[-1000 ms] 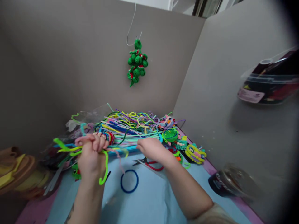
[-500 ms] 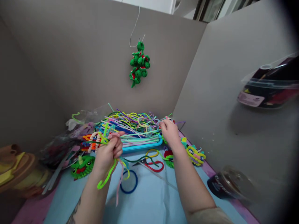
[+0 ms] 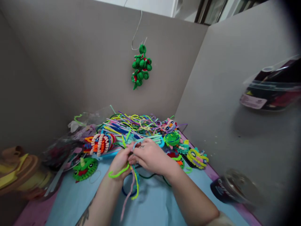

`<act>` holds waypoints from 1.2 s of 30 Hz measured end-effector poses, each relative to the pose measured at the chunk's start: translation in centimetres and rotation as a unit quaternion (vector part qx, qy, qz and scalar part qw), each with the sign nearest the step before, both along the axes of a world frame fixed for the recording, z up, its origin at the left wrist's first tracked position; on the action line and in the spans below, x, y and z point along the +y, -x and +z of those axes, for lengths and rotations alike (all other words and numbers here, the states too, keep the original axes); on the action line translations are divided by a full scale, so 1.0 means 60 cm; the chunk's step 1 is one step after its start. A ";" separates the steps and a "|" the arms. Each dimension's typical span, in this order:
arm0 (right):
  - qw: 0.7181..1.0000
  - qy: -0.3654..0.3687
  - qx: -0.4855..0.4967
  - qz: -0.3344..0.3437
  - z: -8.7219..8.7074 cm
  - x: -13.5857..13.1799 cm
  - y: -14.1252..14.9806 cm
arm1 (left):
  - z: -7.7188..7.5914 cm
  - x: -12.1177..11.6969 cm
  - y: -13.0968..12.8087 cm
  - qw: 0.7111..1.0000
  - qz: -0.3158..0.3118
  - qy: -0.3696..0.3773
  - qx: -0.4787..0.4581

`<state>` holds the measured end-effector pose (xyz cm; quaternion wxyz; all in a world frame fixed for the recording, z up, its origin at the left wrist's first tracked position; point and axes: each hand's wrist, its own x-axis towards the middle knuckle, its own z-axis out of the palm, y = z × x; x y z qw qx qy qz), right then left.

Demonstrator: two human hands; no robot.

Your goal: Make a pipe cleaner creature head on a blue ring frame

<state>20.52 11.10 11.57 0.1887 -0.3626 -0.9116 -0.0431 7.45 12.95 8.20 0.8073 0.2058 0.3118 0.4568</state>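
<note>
My left hand (image 3: 119, 162) is closed around a small bundle of fuzzy pipe cleaners (image 3: 135, 185) in lime, yellow, pink and teal. Their ends dangle below the fist, and a few short tips poke out above it. Against it, my right hand (image 3: 152, 156) is closed too, its fingers pinching at the bundle's top by a light blue strand (image 3: 136, 144). The fingertips overlap, so the gripped part is mostly hidden. Behind the hands lies a blue tray (image 3: 161, 142) heaped with loose pipe cleaners (image 3: 138, 121). Under the hands, a dark blue ring (image 3: 124, 192) is partly covered.
Pipe-cleaner figures flank the tray: an orange-and-white striped one (image 3: 101, 144), a green one (image 3: 85, 169), a yellow one (image 3: 197, 158). A dark cup (image 3: 223, 188) stands right. Green crocheted pieces (image 3: 141, 67) hang on the back panel, and a clear container (image 3: 265, 91) on the right one.
My right hand has come back from the tray's right end, leftward and nearer, to meet my left hand. The left hand has shifted slightly right and down with the bundle.
</note>
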 end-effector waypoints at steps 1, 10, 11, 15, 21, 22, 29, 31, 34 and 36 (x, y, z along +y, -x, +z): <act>1.000 0.011 -0.010 -0.009 0.002 -0.002 -0.002 | -0.002 0.001 0.002 1.000 -0.001 -0.010 0.007; 0.985 0.151 -0.004 -0.083 0.002 -0.004 -0.037 | -0.006 0.022 0.031 0.992 0.082 -0.072 0.063; 0.981 0.161 0.008 -0.111 0.003 0.000 -0.049 | -0.004 0.025 0.038 0.991 0.100 -0.069 0.052; 0.967 0.200 0.049 -0.148 0.006 0.022 -0.096 | 0.002 0.032 0.058 0.987 0.133 -0.080 0.039; 0.939 0.185 0.218 -0.194 -0.008 0.052 -0.082 | -0.011 0.027 0.044 0.989 0.026 -0.127 0.071; 0.932 0.187 0.250 -0.183 -0.012 0.054 -0.070 | -0.013 0.026 0.040 0.988 0.012 -0.133 0.080; 0.906 0.203 0.367 -0.057 -0.032 0.053 -0.006 | -0.017 0.026 0.035 0.976 -0.004 -0.163 0.142; 0.867 0.219 0.435 -0.102 -0.043 0.067 -0.011 | -0.011 0.029 0.048 0.981 -0.006 -0.153 0.120; 0.765 0.285 0.556 -0.156 -0.066 0.098 -0.029 | 0.004 0.030 0.075 0.991 0.007 -0.130 0.032; 0.671 0.344 0.635 -0.168 -0.079 0.116 -0.038 | 0.013 0.030 0.090 0.989 0.043 -0.137 -0.044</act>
